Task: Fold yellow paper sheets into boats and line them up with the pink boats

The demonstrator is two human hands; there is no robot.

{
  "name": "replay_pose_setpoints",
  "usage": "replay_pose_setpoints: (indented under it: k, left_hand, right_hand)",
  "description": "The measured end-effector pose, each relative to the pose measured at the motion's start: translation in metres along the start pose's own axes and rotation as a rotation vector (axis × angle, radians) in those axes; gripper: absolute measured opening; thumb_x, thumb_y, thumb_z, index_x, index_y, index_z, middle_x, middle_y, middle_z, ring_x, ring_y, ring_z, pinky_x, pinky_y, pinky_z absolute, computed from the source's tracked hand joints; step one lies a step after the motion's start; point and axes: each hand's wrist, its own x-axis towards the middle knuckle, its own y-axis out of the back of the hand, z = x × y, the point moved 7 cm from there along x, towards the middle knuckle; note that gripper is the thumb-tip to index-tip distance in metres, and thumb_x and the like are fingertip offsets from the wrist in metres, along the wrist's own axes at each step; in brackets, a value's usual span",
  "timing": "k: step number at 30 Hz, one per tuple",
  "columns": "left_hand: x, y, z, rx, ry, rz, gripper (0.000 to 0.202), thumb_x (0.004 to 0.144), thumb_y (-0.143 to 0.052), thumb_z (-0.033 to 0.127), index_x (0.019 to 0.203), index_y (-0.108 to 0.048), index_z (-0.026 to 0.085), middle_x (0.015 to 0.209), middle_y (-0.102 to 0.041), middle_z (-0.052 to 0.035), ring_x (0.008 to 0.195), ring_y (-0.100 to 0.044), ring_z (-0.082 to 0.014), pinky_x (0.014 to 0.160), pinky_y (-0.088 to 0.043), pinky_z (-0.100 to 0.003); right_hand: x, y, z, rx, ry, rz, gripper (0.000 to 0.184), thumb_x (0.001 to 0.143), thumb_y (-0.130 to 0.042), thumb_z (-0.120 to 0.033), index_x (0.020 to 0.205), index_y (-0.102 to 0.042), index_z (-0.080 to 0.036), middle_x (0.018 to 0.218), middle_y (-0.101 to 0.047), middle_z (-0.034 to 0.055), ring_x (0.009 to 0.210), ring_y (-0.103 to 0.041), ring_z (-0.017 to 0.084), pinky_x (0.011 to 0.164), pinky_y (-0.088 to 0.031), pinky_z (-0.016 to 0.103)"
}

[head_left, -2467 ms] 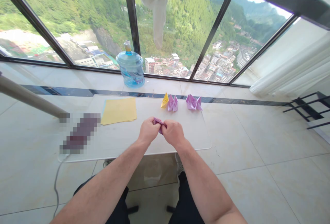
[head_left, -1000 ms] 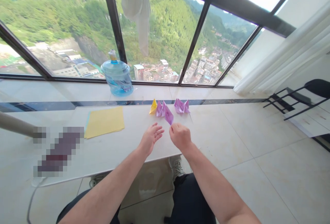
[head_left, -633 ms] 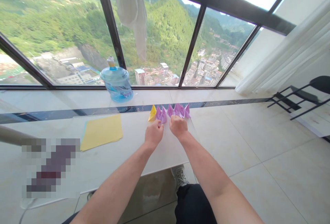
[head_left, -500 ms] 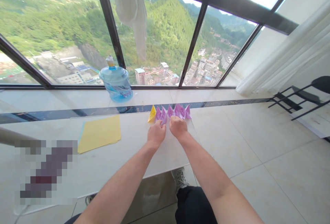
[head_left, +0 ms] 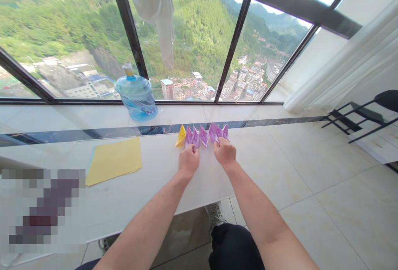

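A row of folded paper pieces with pointed tips stands along the table's far edge. At its left end is a yellow folded paper piece (head_left: 180, 136), and purple ones follow to the right. My left hand (head_left: 188, 161) is closed, its thumb and fingers pinching the base of the left purple folded paper (head_left: 192, 135). Between my hands stands a single purple folded paper (head_left: 203, 136), touched by neither. My right hand (head_left: 226, 153) is closed at the front of the right purple folded paper (head_left: 214, 132), and its fingertips partly cover the lower edge.
Flat yellow paper sheets (head_left: 115, 161) lie on the white table (head_left: 155, 183) to the left. A pixelated patch (head_left: 46, 208) hides something at the near left. Behind, a blue water jug (head_left: 137, 98) stands on the sill. A black folding chair (head_left: 367, 112) is far right.
My right hand has moved right, from the middle purple piece to the right-hand ones, uncovering the middle piece. My left hand stays at the same purple paper. The view has shifted slightly.
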Motion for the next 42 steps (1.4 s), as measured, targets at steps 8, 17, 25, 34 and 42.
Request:
replay_pose_setpoints:
  k: [8, 17, 25, 34, 42]
  left_hand:
    - [0.0, -0.001, -0.004, -0.063, -0.007, 0.058, 0.025, 0.088, -0.054, 0.022, 0.107, -0.071, 0.019, 0.098, -0.077, -0.01, 0.095, -0.071, -0.0231, 0.09, -0.05, -0.032]
    - [-0.011, 0.001, 0.003, -0.057, -0.09, 0.139, 0.026, 0.088, -0.055, 0.02, 0.111, -0.068, 0.017, 0.093, -0.074, -0.0075, 0.091, -0.069, -0.0213, 0.087, -0.05, -0.031]
    - [-0.003, -0.01, 0.072, 0.162, -0.537, 0.005, 0.028, 0.091, -0.052, 0.019, 0.112, -0.069, 0.023, 0.11, -0.066, -0.0086, 0.109, -0.058, -0.0222, 0.099, -0.045, -0.034]
    - [0.025, -0.035, 0.099, 0.4, -0.654, -0.175, 0.023, 0.083, -0.055, 0.017, 0.092, -0.076, 0.021, 0.101, -0.065, -0.0124, 0.105, -0.056, -0.0277, 0.091, -0.045, -0.04]
    - [0.029, -0.037, 0.094, 0.474, -0.654, -0.158, 0.025, 0.085, -0.051, 0.013, 0.084, -0.076, 0.018, 0.096, -0.067, -0.014, 0.102, -0.058, -0.0285, 0.091, -0.045, -0.041]
  right_hand:
    - [0.005, -0.014, 0.008, -0.008, -0.04, -0.089, 0.029, 0.094, -0.053, -0.032, 0.119, -0.065, -0.023, 0.097, -0.074, 0.0061, 0.091, -0.068, 0.021, 0.077, -0.045, 0.029]
    - [0.006, -0.018, -0.001, -0.036, 0.036, -0.021, 0.021, 0.096, -0.05, -0.025, 0.096, -0.069, -0.018, 0.096, -0.073, 0.0084, 0.085, -0.066, 0.019, 0.07, -0.042, 0.026]
    - [0.001, -0.01, -0.008, -0.087, 0.129, 0.036, 0.023, 0.096, -0.048, -0.024, 0.087, -0.068, -0.017, 0.091, -0.07, 0.0091, 0.077, -0.063, 0.016, 0.063, -0.038, 0.024]
    - [-0.002, -0.008, -0.001, 0.036, 0.143, 0.007, 0.022, 0.095, -0.05, -0.021, 0.093, -0.071, -0.017, 0.091, -0.07, 0.0076, 0.075, -0.062, 0.016, 0.062, -0.04, 0.024]
    - [-0.004, -0.003, 0.008, 0.122, 0.122, 0.054, 0.026, 0.095, -0.048, -0.022, 0.107, -0.07, -0.02, 0.1, -0.071, 0.007, 0.087, -0.065, 0.017, 0.071, -0.045, 0.025]
